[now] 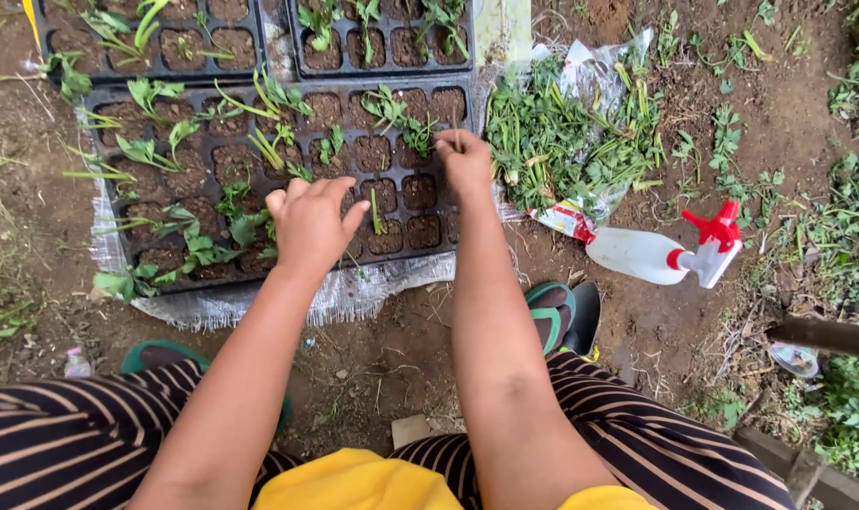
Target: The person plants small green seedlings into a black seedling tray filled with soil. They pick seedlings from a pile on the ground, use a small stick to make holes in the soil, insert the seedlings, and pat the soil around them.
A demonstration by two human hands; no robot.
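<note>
i am looking down at a black seedling tray [448, 247] lying on a silver sheet [373, 293] on bare soil, its cells filled with dark earth and many of them on the left holding green cuttings. my right hand [463, 162] is reaching to the far right part of the tray, its fingertips pinched closed on a thin cutting stem [456, 141] and pressing it down into a cell there. my left hand [308, 225] is hovering over the middle of the tray with its fingers loosely curled and apart, gripping nothing that i can see, just beside a small upright cutting [375, 212] standing in a near cell. two more trays [278, 66] are sitting at the far edge. to the right of the tray a heap of green cuttings [571, 142] is lying on a torn plastic bag [580, 66], and nearer than that a white spray bottle [642, 255] with a red trigger is lying on its side. my striped trousers and green sandals [550, 316] are showing at the near edge.
</note>
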